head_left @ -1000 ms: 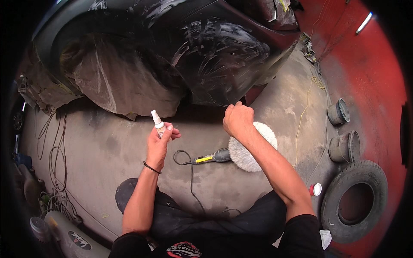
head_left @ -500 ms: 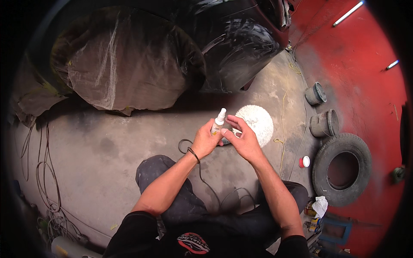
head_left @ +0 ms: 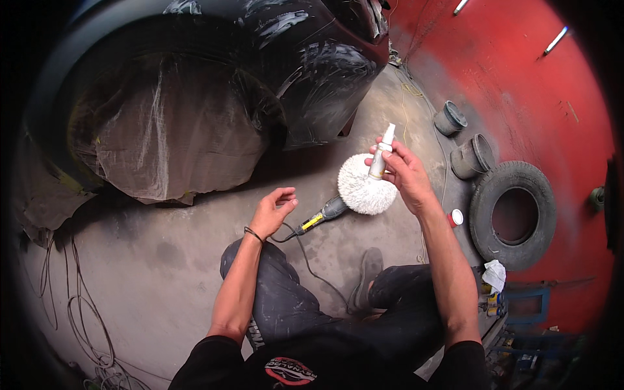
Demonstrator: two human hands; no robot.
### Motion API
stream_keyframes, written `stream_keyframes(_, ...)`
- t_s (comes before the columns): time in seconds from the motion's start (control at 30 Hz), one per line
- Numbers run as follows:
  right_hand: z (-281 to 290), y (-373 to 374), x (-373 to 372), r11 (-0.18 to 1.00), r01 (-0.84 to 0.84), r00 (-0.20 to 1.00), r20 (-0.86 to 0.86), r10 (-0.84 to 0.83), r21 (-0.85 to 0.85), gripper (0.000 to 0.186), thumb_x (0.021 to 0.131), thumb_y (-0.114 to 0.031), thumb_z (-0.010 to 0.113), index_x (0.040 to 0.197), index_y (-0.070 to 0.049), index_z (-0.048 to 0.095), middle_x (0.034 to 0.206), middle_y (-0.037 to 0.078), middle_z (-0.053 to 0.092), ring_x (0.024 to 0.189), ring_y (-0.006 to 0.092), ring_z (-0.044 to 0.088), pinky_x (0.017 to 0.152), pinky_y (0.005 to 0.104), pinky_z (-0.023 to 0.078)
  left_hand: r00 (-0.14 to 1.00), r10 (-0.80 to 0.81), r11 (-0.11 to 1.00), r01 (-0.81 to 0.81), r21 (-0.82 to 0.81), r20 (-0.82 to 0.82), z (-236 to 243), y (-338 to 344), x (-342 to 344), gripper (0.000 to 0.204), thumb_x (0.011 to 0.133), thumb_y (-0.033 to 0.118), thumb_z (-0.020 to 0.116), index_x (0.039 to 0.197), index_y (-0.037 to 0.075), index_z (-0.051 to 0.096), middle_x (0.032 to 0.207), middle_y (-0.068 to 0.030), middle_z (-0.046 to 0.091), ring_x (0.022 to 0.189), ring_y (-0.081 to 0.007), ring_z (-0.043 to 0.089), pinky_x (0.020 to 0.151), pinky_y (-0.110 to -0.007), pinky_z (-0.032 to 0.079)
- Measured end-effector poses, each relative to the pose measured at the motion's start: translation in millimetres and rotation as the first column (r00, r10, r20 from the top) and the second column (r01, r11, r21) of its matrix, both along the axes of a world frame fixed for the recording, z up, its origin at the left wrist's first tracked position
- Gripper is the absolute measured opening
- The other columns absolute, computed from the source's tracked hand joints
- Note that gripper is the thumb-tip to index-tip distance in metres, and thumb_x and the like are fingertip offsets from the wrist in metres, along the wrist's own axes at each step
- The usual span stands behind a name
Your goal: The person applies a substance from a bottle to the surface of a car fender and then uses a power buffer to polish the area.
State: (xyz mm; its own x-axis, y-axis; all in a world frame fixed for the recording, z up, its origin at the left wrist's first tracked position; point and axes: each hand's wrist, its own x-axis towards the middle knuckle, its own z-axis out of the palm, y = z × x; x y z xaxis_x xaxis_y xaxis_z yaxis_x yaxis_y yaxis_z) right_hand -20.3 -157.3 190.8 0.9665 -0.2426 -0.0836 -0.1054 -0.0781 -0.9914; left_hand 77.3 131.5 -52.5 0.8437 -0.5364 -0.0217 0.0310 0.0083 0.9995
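A dark car body, partly draped in clear plastic sheeting, fills the far side of the concrete floor. To the right, an old tyre lies flat near two grey pots, against red ground. At the middle of the floor lies a polishing machine with a fluffy white wool pad, its cable trailing toward the person's knees. The right hand is closed around a small white bottle, holding it upright just above the pad, nozzle up. The left hand hangs empty, fingers loosely curled and apart, near the polisher's handle (not touching it, as far as I can tell). The risk, as I judge it: the one-handed grip is at the bottle's lower body, so a slip could drop it onto the dusty floor, or a squeeze could spill too much liquid onto the pad.
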Motion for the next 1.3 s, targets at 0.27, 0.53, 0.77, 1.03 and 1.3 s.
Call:
stream_keyframes(0.27, 14, -84, 6, 0.987, 0.153, 0.958, 0.237, -0.162, 0.058, 0.040, 0.109, -0.024, 0.062, 0.143, -0.003, 0.059, 0.139, 0.013, 0.071, 0.115, 0.0241, 0.075, 0.096, 0.0407, 0.059, 0.943, 0.148, 0.834, -0.280, 0.475, 0.297, 25, 110, -72, 0.027, 0.104, 0.024, 0.075, 0.107, -0.002, 0.080, 0.102, -0.0140, 0.081, 0.097, -0.0190, 0.075, 0.087, -0.035, 0.056)
stream_keyframes(0.53, -194, -238, 1, 0.539, -0.129, 0.970, -0.217, -0.104, -0.832, 0.047, 0.099, -0.023, 0.064, 0.131, 0.010, 0.057, 0.120, 0.031, 0.072, 0.112, 0.0459, 0.072, 0.099, 0.0511, 0.055, 0.834, 0.542, 0.780, -0.544, 0.310, 0.098, 5, 165, -88, 0.029, 0.108, 0.023, 0.071, 0.110, -0.005, 0.078, 0.100, -0.0071, 0.079, 0.096, -0.0136, 0.071, 0.092, -0.030, 0.054)
stream_keyframes(0.77, -293, -243, -3, 0.474, -0.311, 0.948, -0.307, 0.088, -0.824, 0.054, 0.095, -0.022, 0.068, 0.131, 0.018, 0.057, 0.170, 0.041, 0.027, 0.156, 0.0583, 0.029, 0.129, 0.0561, 0.032, 0.816, 0.554, 0.604, -0.530, 0.595, 0.165, 65, 158, -128, 0.030, 0.108, 0.023, 0.072, 0.119, -0.004, 0.078, 0.108, -0.0076, 0.080, 0.105, -0.0149, 0.073, 0.098, -0.031, 0.055)
stream_keyframes(1.03, -266, -276, 7, 0.496, -0.365, 0.930, -0.339, 0.145, -0.788, 0.050, 0.093, -0.018, 0.069, 0.127, 0.016, 0.057, 0.146, 0.035, 0.048, 0.132, 0.0516, 0.049, 0.117, 0.0544, 0.041, 0.883, 0.455, 0.622, -0.404, 0.671, 0.110, 188, 91, -93, 0.034, 0.105, 0.019, 0.074, 0.133, -0.002, 0.073, 0.118, -0.0127, 0.080, 0.117, -0.0217, 0.072, 0.105, -0.037, 0.054)
stream_keyframes(1.3, -195, -242, 48, 0.818, -0.171, 0.979, -0.001, 0.204, -0.548, 0.047, 0.105, -0.006, 0.057, 0.149, 0.007, 0.050, 0.145, 0.021, 0.054, 0.131, 0.0338, 0.059, 0.103, 0.0401, 0.052, 0.426, 0.785, 0.026, -0.749, 0.662, 0.450, 167, 140, -279, 0.047, 0.107, 0.022, 0.072, 0.147, 0.000, 0.062, 0.137, -0.0179, 0.072, 0.125, -0.0259, 0.069, 0.108, -0.038, 0.053)
